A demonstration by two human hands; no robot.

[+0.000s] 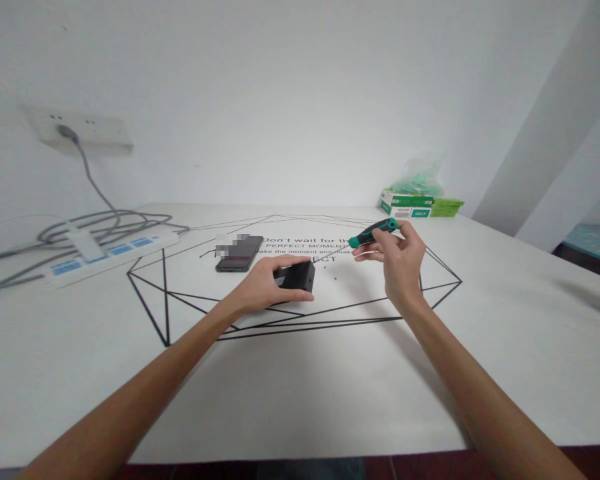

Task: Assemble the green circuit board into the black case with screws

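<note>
My left hand [265, 283] grips a small black box [300, 277] from its left side, thumb along the near edge and fingers along the far edge. The box rests on or just above the white table. In my right hand [403, 260] is a green and black screwdriver [373, 232], held by its handle with the thumb and fingers. Its thin shaft slants down to the left, and the tip is at the box's far right corner; whether it touches I cannot tell. Tiny dark bits, perhaps screws, lie on the table right of the box.
A phone [240, 254] lies behind my left hand. At the left are a white power strip [115, 252] and coiled grey cables [105, 220]. Green and white boxes [407, 203] with a plastic bag [420, 177] on top stand at the back right. The white table [300, 400] bears printed black lines.
</note>
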